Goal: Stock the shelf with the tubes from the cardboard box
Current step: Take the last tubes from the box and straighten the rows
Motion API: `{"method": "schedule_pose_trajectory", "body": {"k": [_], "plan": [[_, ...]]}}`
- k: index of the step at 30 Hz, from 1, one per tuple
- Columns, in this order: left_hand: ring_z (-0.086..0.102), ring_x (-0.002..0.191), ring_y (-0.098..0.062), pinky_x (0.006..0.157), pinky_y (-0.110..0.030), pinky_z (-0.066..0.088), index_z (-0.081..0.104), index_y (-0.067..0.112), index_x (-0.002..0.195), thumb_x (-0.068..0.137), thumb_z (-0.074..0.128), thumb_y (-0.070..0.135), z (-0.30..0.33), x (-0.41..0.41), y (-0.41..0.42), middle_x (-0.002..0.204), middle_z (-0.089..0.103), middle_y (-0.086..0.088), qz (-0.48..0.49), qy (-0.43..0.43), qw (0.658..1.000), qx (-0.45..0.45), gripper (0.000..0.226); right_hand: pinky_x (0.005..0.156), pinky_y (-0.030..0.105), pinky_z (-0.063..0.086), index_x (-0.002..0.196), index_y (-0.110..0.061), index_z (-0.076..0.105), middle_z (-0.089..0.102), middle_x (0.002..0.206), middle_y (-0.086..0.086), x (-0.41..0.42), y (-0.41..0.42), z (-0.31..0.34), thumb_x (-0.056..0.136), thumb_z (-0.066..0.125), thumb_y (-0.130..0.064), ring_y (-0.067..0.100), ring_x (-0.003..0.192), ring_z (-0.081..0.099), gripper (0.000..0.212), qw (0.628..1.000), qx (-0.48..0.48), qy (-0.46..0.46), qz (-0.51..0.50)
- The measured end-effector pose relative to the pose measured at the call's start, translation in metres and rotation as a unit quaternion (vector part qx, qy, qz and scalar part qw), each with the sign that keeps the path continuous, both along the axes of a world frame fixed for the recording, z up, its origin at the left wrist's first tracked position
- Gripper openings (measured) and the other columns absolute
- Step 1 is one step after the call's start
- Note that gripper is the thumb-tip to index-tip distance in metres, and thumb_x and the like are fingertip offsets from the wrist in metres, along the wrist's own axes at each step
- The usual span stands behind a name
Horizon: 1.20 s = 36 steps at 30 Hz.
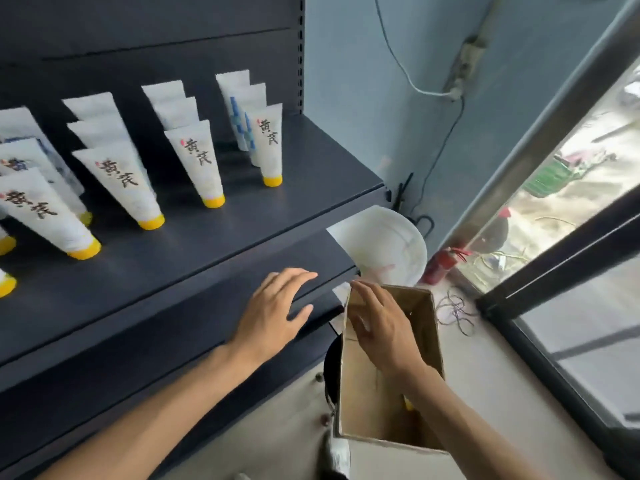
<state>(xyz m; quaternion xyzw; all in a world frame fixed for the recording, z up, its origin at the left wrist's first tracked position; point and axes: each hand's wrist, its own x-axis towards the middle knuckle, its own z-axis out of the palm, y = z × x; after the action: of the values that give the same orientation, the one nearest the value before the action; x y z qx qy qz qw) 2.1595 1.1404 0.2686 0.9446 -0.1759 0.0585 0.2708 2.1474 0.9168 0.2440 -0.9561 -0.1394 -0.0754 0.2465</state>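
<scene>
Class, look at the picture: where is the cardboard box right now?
The cardboard box is at the lower right of the head view, just right of the dark shelf and below the white round object, with the right hand over its open top.

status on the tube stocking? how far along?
Done: the shelf already carries several rows of white tubes standing on yellow caps. In hand: nothing yet. The right hand reaches into the cardboard box with no tube gripped; the left hand hovers open by the shelf edge. Left: a bit of yellow low in the box may be a remaining tube; the rest of the inside is hidden.
</scene>
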Motion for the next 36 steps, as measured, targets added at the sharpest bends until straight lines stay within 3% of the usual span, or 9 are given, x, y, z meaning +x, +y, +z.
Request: {"method": "schedule_pose_trajectory", "body": {"k": [3,7,13,20,26,28,31,33,36], "plan": [[0.052,0.116,-0.01,0.097,-0.026,0.047,0.054,0.025,0.135,0.09,0.068,0.026,-0.028,0.016,-0.043,0.131,0.054,0.014,-0.014,0.038,0.999,-0.006,0.046,0.096,0.036,0.052,0.136,-0.015,0.049,0.056,0.134,0.001,0.001,-0.047,-0.03,0.087,0.069,-0.015,0.023,0.119,0.056,0.053,0.998,0.02,0.034,-0.041],[0.053,0.111,-0.012,0.096,-0.02,0.039,0.058,0.021,0.131,0.088,0.07,0.022,-0.07,0.032,-0.098,0.128,0.058,0.01,-0.031,0.092,0.995,-0.016,0.045,0.092,0.031,0.05,0.134,-0.012,0.053,0.059,0.13,0.004,0.002,-0.101,-0.073,0.087,0.069,-0.013,0.022,0.114,0.058,0.049,0.991,0.005,0.078,-0.109],[0.052,0.119,-0.01,0.103,-0.023,0.037,0.053,0.026,0.136,0.092,0.066,0.025,-0.156,0.041,-0.175,0.132,0.055,0.01,-0.042,0.181,0.983,-0.001,0.046,0.078,0.035,0.053,0.13,-0.003,0.055,0.062,0.122,0.014,0.006,-0.162,-0.161,0.085,0.071,-0.007,0.029,0.097,0.065,0.048,0.967,-0.012,0.196,-0.161],[0.05,0.126,-0.009,0.107,-0.022,0.037,0.049,0.028,0.14,0.095,0.061,0.024,-0.29,0.029,-0.255,0.138,0.052,0.01,-0.068,0.293,0.954,0.019,0.046,0.098,0.032,0.048,0.142,-0.01,0.043,0.051,0.142,0.009,0.02,-0.192,-0.29,0.097,0.057,-0.018,0.024,0.12,0.056,0.048,0.916,-0.058,0.353,-0.181],[0.049,0.13,-0.014,0.11,-0.027,0.039,0.047,0.026,0.141,0.096,0.06,0.019,-0.389,0.031,-0.287,0.14,0.052,0.005,-0.068,0.351,0.931,0.068,0.047,0.112,0.031,0.036,0.152,-0.004,0.02,0.033,0.155,0.016,0.007,-0.199,-0.377,0.102,0.043,-0.006,0.025,0.138,0.043,0.055,0.872,-0.195,0.433,-0.12],[0.052,0.128,-0.015,0.11,-0.029,0.041,0.05,0.024,0.14,0.095,0.062,0.015,-0.415,0.028,-0.293,0.137,0.055,0.004,-0.07,0.377,0.919,0.088,0.048,0.111,0.039,0.035,0.145,0.005,0.031,0.039,0.147,0.026,0.006,-0.198,-0.398,0.104,0.036,-0.005,0.034,0.136,0.043,0.043,0.873,-0.224,0.429,-0.058],[0.06,0.12,-0.02,0.103,-0.032,0.048,0.056,0.021,0.134,0.089,0.066,0.008,-0.447,0.018,-0.296,0.129,0.063,-0.001,-0.059,0.422,0.9,0.094,0.048,0.105,0.043,0.037,0.132,0.007,0.044,0.05,0.134,0.027,0.012,-0.189,-0.417,0.103,0.035,-0.003,0.038,0.126,0.049,0.033,0.868,-0.241,0.433,-0.028],[0.065,0.11,-0.023,0.09,-0.03,0.052,0.062,0.019,0.126,0.088,0.065,0.005,-0.462,0.011,-0.297,0.119,0.069,-0.005,-0.031,0.457,0.885,0.084,0.041,0.115,0.04,0.032,0.141,0.003,0.034,0.042,0.145,0.022,0.017,-0.186,-0.425,0.101,0.037,0.0,0.033,0.137,0.041,0.04,0.856,-0.287,0.427,-0.043],[0.069,0.1,-0.024,0.081,-0.029,0.054,0.066,0.018,0.118,0.092,0.059,0.006,-0.477,-0.001,-0.297,0.107,0.072,-0.005,0.011,0.508,0.859,0.065,0.029,0.119,0.053,0.022,0.147,0.011,0.017,0.022,0.153,0.034,0.021,-0.178,-0.436,0.1,0.035,0.004,0.048,0.144,0.019,0.052,0.82,-0.39,0.414,-0.056]]}}
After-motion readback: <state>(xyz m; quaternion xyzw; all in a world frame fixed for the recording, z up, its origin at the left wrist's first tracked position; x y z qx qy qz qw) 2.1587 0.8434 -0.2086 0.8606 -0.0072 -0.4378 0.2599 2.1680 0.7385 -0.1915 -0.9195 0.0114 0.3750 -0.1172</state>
